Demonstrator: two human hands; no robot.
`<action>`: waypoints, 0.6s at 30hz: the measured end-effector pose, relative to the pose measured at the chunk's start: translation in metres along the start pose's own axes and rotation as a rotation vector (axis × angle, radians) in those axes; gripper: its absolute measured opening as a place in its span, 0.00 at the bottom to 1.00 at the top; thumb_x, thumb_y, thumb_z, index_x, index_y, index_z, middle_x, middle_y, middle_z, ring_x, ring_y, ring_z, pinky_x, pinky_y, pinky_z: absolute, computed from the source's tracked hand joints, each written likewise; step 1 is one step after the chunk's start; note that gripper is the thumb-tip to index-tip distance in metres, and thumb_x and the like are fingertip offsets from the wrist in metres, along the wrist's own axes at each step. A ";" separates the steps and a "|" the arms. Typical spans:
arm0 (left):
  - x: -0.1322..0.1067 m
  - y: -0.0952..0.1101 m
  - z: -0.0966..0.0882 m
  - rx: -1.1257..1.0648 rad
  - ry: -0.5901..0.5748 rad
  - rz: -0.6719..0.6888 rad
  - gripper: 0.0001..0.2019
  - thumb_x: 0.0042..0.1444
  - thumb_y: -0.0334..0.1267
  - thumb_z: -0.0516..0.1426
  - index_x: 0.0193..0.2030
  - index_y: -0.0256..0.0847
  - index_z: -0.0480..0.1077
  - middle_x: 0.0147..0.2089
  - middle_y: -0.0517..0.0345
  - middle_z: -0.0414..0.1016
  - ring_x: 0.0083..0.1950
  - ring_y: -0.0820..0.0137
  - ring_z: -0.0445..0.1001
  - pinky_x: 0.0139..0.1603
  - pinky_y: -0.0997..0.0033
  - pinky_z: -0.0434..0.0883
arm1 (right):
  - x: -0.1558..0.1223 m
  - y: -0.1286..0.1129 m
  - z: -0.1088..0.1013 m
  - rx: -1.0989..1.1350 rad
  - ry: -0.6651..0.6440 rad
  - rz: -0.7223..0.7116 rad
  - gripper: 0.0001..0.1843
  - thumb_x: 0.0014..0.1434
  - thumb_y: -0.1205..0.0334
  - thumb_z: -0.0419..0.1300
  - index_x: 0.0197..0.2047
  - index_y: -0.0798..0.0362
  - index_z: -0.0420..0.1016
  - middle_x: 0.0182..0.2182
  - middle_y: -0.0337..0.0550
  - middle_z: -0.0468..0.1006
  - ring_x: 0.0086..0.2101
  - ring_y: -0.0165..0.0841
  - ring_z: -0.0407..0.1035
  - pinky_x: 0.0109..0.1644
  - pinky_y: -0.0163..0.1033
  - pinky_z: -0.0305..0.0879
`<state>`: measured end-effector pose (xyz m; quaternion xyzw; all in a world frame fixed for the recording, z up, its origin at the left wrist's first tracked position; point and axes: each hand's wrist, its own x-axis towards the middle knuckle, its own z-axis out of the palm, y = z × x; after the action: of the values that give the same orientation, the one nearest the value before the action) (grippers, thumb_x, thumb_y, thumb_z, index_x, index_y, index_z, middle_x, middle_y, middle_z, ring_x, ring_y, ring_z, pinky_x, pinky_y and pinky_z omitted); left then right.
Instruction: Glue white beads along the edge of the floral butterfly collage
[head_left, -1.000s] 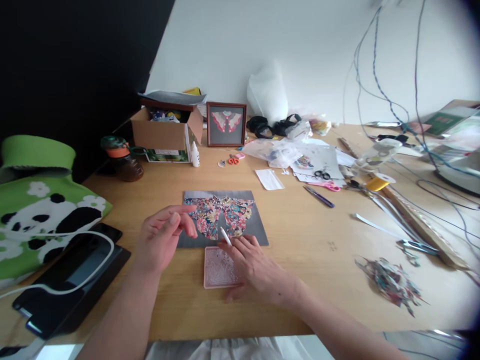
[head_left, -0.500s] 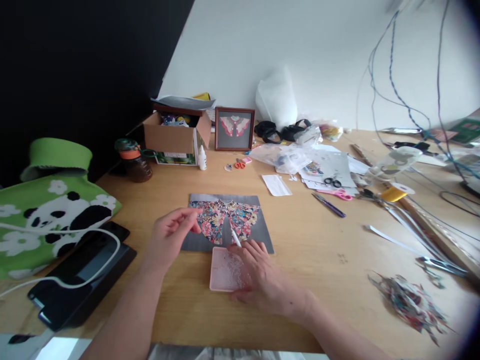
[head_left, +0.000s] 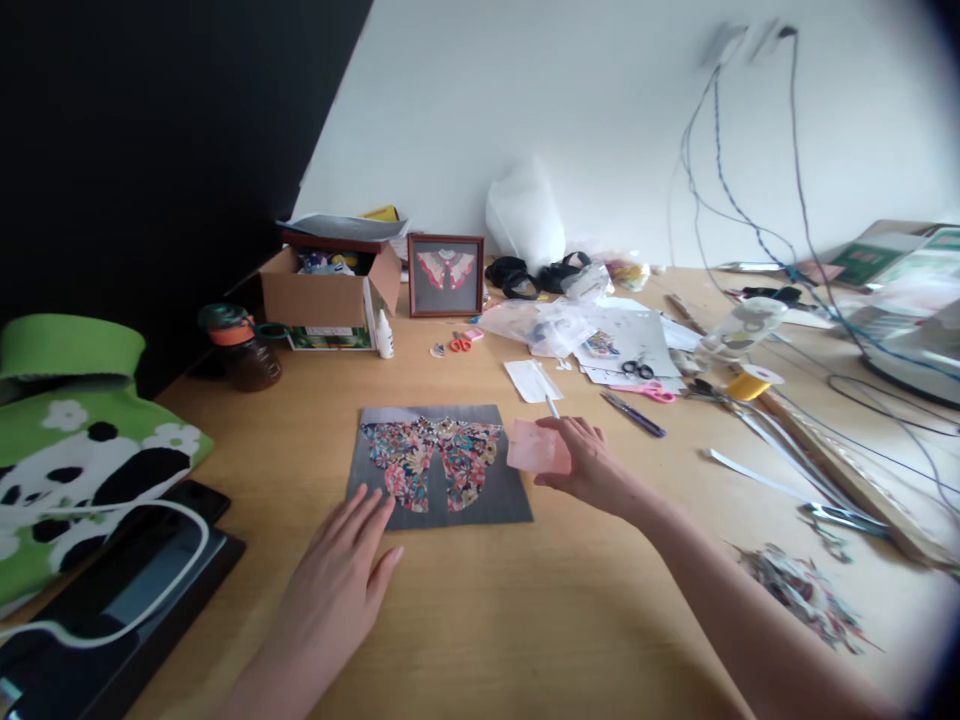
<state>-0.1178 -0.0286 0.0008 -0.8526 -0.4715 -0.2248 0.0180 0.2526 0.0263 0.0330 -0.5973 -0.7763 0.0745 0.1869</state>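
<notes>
“One wooden table (head_left: 465, 640) spans the lower frame. What lies at its centre, and why there?”

“A grey sheet (head_left: 491, 503), flat at lower centre, probably set squarely before the person so that both hands reach it.”

“And upon the sheet?”

“A floral collar (head_left: 472, 463), its two lobes parted and directed toward the bottom of the frame. The plain ground presumably makes its outline easy to read.”

“How does the left hand (head_left: 337, 565) stand?”

“Left of bottom centre: wide, palm down, grasping nothing, fingertips over the sheet's lower left edge. This perhaps steadies the sheet, though whether they press cannot be told.”

“The right hand (head_left: 589, 465)?”

“Right of centre, closed about a pink tray (head_left: 534, 448) beside the sheet's right edge, thumb on the near side, fingers on the far. The tray looks tilted; whether it touches the table is unclear.”

“And the white pen-like tool (head_left: 553, 407)?”

“It juts upward from the same fingers, presumably tucked there so that the thumb can serve the tray.”

“The smallest parts?”

“Beads (head_left: 442, 428) along the collar's neckline, at the sheet's upper middle, too fine to count.”
</notes>
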 end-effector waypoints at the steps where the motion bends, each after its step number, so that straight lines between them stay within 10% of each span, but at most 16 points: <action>1: -0.003 0.000 0.002 0.034 0.000 0.021 0.21 0.65 0.44 0.49 0.61 0.38 0.66 0.62 0.48 0.69 0.63 0.55 0.66 0.60 0.53 0.69 | 0.001 0.007 -0.001 -0.011 -0.011 0.033 0.35 0.47 0.56 0.70 0.56 0.52 0.64 0.50 0.56 0.71 0.52 0.52 0.62 0.52 0.55 0.58; 18: -0.016 -0.008 0.014 0.153 -0.106 0.033 0.23 0.66 0.50 0.47 0.58 0.40 0.71 0.64 0.46 0.66 0.61 0.53 0.68 0.59 0.50 0.69 | 0.013 0.028 -0.001 0.007 -0.074 0.093 0.34 0.46 0.58 0.70 0.56 0.50 0.67 0.51 0.54 0.71 0.54 0.52 0.62 0.55 0.56 0.57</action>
<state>-0.1265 -0.0342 -0.0193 -0.8672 -0.4733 -0.1421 0.0618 0.2755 0.0465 0.0269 -0.6290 -0.7537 0.1081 0.1566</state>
